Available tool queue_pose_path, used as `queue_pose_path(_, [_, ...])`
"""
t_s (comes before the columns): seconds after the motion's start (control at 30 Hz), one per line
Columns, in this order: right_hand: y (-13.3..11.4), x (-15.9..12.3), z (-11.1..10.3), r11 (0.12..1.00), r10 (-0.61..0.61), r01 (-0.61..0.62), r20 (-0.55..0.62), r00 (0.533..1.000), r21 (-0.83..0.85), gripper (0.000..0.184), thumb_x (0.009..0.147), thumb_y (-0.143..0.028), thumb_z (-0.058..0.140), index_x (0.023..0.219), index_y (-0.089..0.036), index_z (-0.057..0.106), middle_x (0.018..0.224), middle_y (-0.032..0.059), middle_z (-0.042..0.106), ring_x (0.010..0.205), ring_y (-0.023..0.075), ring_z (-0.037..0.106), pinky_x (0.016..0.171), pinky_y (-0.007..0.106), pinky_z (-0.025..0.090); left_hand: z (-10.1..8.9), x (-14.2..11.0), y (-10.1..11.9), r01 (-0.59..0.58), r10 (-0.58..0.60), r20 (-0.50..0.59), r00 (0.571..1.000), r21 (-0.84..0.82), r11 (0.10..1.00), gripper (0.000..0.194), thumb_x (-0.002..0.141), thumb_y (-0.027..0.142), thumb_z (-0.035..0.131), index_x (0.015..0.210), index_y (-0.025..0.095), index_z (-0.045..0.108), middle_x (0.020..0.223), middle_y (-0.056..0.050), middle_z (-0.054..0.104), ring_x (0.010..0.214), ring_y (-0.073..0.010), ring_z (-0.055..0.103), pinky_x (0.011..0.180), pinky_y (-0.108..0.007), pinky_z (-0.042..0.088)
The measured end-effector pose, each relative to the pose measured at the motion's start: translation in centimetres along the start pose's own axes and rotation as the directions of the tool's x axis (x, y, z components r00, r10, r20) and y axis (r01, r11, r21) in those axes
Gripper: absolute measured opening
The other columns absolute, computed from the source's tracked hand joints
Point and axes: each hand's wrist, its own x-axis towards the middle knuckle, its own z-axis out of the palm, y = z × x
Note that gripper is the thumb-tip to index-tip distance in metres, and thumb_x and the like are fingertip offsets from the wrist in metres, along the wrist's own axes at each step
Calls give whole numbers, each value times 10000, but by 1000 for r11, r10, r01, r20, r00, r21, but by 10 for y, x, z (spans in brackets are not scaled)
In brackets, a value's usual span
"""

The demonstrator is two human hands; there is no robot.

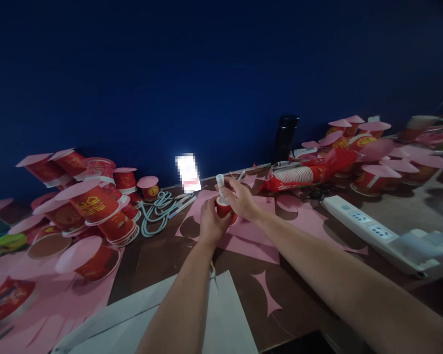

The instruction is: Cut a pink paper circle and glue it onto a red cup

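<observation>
A red paper cup (225,210) is in front of me above the pink paper. My left hand (212,222) is wrapped round the cup's left side, its fingers closed on it. A slim white tube (220,183) stands upright over the cup, and my right hand (239,197) pinches it from the right. Whether the tube's lower end touches the cup is hard to see, since my fingers cover part of it. Under both hands lie pink paper sheets (260,248) with round holes cut out.
Several red cups topped with pink discs (96,204) are piled on the left, and more cups (376,179) stand on the right. A power strip (354,216), a bag of stacked cups (291,177), a black flask (286,135), a lit phone (192,184) and a coiled cable (151,216) surround the hands.
</observation>
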Motion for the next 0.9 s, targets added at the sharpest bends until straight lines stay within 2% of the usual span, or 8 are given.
queue_pose_path(0.27, [0,1,-2,994,-54,50,-42,998,-97,253,893,-357,471,1090,-220,551,1000,45,653,889,180,611,797,324,478,1,0,-2,-37,37,-10,999,-23,999,445,683,306,679,1084,183,531,1015,-85,584,945,-234,557,834,-404,461])
queue_pose_path(0.4, [6,2,-3,993,-44,35,-80,996,-113,272,894,-388,468,1097,-227,551,999,48,656,894,188,613,810,339,477,2,0,-5,-43,43,-8,999,-39,998,471,686,341,685,1100,180,528,1035,-92,581,952,-232,560,837,-403,460])
queue_pose_path(0.57, [16,4,-3,997,-18,11,-94,995,-75,298,900,-387,455,1146,-236,528,1037,55,653,929,195,627,829,357,485,1,0,-5,-44,44,-6,999,-42,998,491,694,353,683,1124,180,525,1052,-98,580,982,-235,553,860,-406,449])
queue_pose_path(0.77, [15,4,-3,999,10,-19,-168,986,-51,285,890,-404,478,1095,-215,536,994,59,666,911,189,638,823,352,498,-1,-1,-1,-25,27,18,999,-88,996,521,693,324,684,1165,188,512,1090,-104,588,1011,-243,553,868,-414,444])
queue_pose_path(0.9, [14,4,-3,999,34,-28,-132,991,40,305,885,-423,486,1099,-211,532,1027,67,665,926,186,639,813,340,509,-2,-2,1,-20,25,33,999,-133,991,572,684,298,686,1209,190,489,1142,-112,575,1041,-245,546,886,-408,434])
